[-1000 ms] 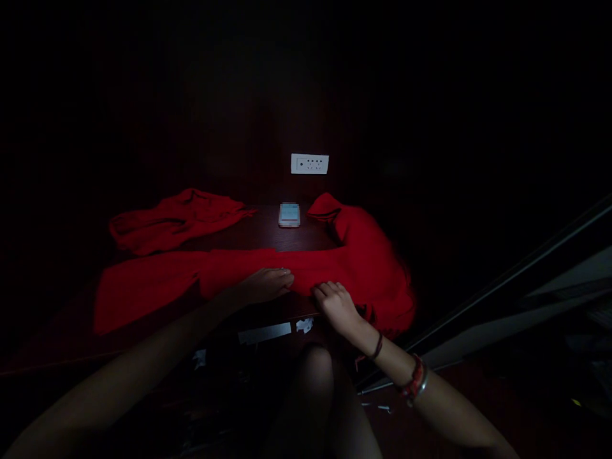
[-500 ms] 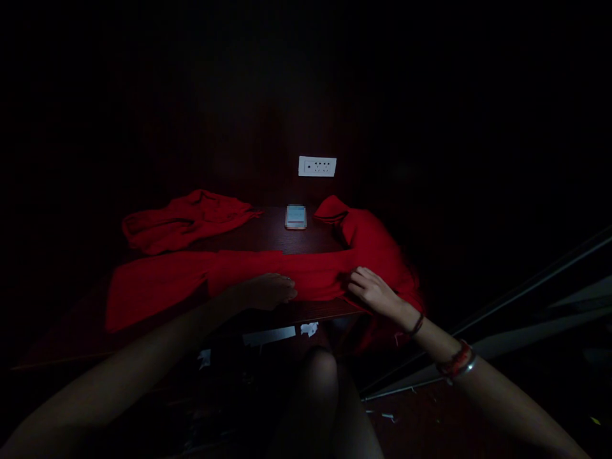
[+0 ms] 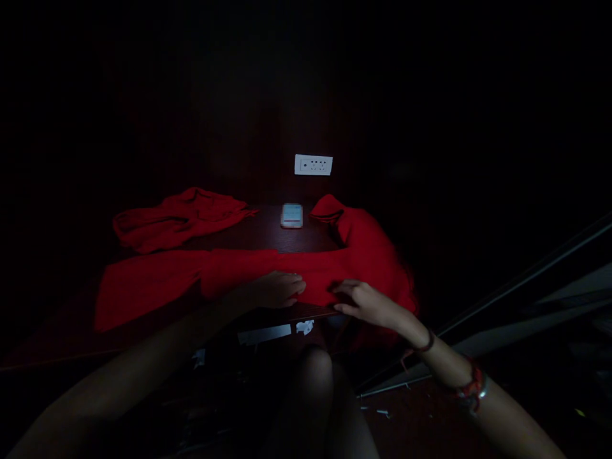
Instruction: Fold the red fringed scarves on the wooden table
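A long red cloth (image 3: pixel 157 284) lies spread across a dark table (image 3: pixel 268 239), bunched into a heap at its right end. My left hand (image 3: pixel 277 290) lies flat on the cloth near the table's front edge, fingers stretched out. My right hand (image 3: pixel 366 303) rests on the cloth's near edge just to the right, fingers extended and pressing the fabric; whether they pinch it is unclear in the dim light. A second crumpled red cloth (image 3: pixel 179 217) lies at the back left.
A small phone with a lit screen (image 3: pixel 291 215) lies at the back of the table. A white wall socket plate (image 3: pixel 313 164) sits above it. Paper scraps (image 3: pixel 303 327) lie below the table edge. My knee (image 3: pixel 315 370) is under the table. The surroundings are dark.
My right hand moved right along the cloth's edge, then came back left toward my left hand. My left hand stayed on the cloth, shifting slightly right.
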`<action>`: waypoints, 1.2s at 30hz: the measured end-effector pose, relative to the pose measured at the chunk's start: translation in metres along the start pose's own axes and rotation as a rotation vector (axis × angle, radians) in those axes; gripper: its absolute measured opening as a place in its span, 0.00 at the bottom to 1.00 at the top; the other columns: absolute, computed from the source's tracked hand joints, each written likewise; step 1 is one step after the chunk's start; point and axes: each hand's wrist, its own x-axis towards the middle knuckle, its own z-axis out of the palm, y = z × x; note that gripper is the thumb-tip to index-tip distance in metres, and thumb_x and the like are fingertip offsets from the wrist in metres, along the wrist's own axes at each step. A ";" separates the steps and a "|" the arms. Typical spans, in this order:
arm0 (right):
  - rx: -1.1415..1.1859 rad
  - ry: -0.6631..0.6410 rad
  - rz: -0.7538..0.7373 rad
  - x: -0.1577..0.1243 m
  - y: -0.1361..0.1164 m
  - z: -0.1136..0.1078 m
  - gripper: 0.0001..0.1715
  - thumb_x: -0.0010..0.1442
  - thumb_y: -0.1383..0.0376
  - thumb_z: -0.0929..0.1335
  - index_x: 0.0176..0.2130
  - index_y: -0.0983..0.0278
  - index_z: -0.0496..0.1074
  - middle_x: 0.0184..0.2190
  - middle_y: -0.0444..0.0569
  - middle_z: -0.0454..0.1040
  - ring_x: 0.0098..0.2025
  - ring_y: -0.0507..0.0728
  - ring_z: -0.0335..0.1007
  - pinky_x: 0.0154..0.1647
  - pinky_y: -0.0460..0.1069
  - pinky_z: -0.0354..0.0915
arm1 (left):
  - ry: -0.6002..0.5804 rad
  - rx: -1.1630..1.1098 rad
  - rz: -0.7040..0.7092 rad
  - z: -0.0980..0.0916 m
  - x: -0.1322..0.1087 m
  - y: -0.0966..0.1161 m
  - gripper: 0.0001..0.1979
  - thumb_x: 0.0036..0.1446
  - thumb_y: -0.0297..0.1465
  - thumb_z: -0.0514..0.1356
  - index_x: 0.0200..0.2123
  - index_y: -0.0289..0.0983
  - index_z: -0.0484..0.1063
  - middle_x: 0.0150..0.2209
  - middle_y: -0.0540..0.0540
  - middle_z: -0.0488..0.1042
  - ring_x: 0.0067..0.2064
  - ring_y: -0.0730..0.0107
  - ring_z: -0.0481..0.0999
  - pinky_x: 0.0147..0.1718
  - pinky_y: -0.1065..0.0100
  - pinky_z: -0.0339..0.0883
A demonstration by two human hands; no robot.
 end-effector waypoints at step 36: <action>-0.517 0.056 -0.247 -0.008 0.062 -0.009 0.12 0.56 0.71 0.58 0.37 0.62 0.67 0.35 0.50 0.66 0.38 0.55 0.56 0.40 0.52 0.52 | 0.069 -0.147 -0.178 0.025 0.023 -0.016 0.28 0.54 0.42 0.48 0.55 0.36 0.50 0.56 0.39 0.50 0.56 0.55 0.49 0.50 0.58 0.46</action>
